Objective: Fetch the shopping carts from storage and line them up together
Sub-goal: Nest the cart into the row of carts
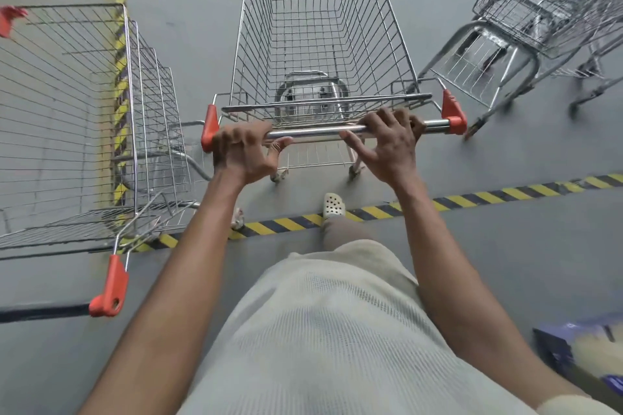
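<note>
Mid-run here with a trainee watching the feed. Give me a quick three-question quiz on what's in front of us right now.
1. True or false: the left hand and the right hand both grip the handle bar of the middle cart.
2. The end caps on that bar are: A blue, B red-orange, C green.
3. Fill in: the nested carts stand to the ___ of the middle cart.

Key: 1 true; 2 B; 3 left.
</note>
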